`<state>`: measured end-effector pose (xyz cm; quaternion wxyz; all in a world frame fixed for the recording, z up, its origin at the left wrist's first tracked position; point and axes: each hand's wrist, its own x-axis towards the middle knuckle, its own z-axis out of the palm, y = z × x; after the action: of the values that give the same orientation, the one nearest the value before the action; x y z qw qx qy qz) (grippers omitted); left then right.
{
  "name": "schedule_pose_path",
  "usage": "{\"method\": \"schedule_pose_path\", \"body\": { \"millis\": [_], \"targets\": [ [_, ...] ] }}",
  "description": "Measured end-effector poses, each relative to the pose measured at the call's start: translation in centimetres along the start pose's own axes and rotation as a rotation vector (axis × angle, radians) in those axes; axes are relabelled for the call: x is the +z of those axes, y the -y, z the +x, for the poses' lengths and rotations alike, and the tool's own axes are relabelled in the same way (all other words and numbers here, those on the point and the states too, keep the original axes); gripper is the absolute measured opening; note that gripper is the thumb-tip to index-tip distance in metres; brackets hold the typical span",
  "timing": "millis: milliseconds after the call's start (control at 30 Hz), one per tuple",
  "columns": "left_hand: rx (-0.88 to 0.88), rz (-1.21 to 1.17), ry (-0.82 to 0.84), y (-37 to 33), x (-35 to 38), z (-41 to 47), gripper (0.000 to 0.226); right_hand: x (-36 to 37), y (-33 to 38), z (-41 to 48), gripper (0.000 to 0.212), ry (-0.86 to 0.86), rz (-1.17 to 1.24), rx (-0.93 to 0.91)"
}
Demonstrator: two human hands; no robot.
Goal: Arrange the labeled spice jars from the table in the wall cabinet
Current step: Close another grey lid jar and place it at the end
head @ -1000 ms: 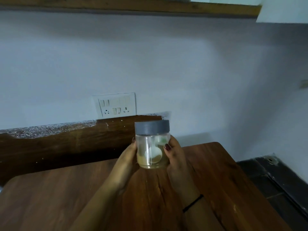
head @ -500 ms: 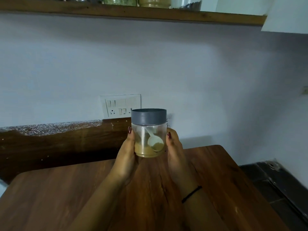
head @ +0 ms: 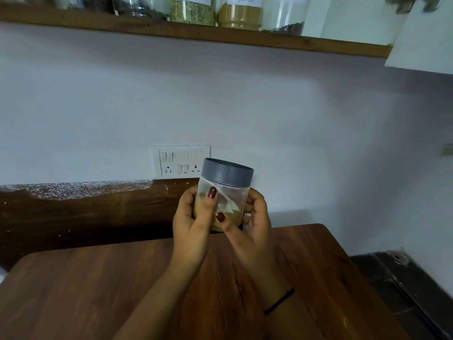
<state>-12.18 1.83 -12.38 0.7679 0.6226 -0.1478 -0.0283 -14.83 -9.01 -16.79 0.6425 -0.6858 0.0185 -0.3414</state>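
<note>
- Spice jar (head: 236,196) is hanging in the air above the far edge of the table (head: 98,290), in front of the wall and well below the cabinet; it is leaning, its grey lid (head: 228,174) tipping toward the right
- Inside it a white scoop (head: 229,204) is lying against the wall of the jar, over a low layer of yellowish powder (head: 220,223); no label is showing on the side facing the camera
- Left hand (head: 193,224) is gripping the jar from the left, its thumb lying across the front of the clear wall
- Right hand (head: 255,217) is gripping it from the right, its thumb reaching under the left thumb onto the lower front; a black band (head: 279,301) is sitting on that wrist
- A moment ago the jar was standing upright between the two palms with the thumbs at its sides; now it is tilting and the thumbs are crossing the front, so the person seems to be turning it, perhaps looking for its label
- Behind the jar a switch plate (head: 181,160) is showing on the wall
- The view has also been rising: the cabinet shelf (head: 196,33) is now showing a row of stored jars (head: 241,15), one green, one yellow with a handwritten label, others with dark contents, and a white door (head: 421,45) is standing at the right
- Judging from this, the jar is partway through its trip, off the table but not yet on the shelf, and the lift up to the shelf is the step coming next
</note>
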Motion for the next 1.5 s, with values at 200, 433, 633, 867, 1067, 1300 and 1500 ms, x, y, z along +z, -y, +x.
{"method": "schedule_pose_path", "body": {
  "millis": [200, 433, 633, 867, 1067, 1300, 1500],
  "targets": [
    [0.021, -0.010, 0.055, -0.1, -0.6, 0.4, 0.099, -0.8, -0.3, 0.3, 0.063, 0.031, 0.149, 0.091],
    [0.000, -0.020, 0.080, 2.9, -2.1, 2.5, 0.058, -1.1, -0.2, 0.7, 0.051, 0.015, 0.177, 0.136],
    [-0.093, -0.057, 0.280, 2.7, -1.9, 2.9, 0.051, -1.2, -0.3, 0.9, 0.053, 0.023, 0.294, 0.203],
    [-0.033, -0.053, 0.260, 3.1, -1.0, 2.7, 0.051, -1.3, -0.3, 1.0, 0.045, -0.046, 0.283, 0.161],
    [0.010, -0.062, 0.164, 3.6, -0.9, 2.8, 0.051, -0.5, -0.3, 0.9, 0.024, -0.135, 0.141, 0.060],
    [0.132, -0.030, 0.067, 3.4, -0.4, 2.4, 0.058, -1.2, 0.6, 0.3, 0.033, -0.113, -0.007, -0.049],
    [0.219, -0.009, -0.004, 2.3, 1.0, 2.6, 0.056, -1.1, 1.4, 0.2, 0.069, -0.009, -0.041, -0.023]
  ]
}}
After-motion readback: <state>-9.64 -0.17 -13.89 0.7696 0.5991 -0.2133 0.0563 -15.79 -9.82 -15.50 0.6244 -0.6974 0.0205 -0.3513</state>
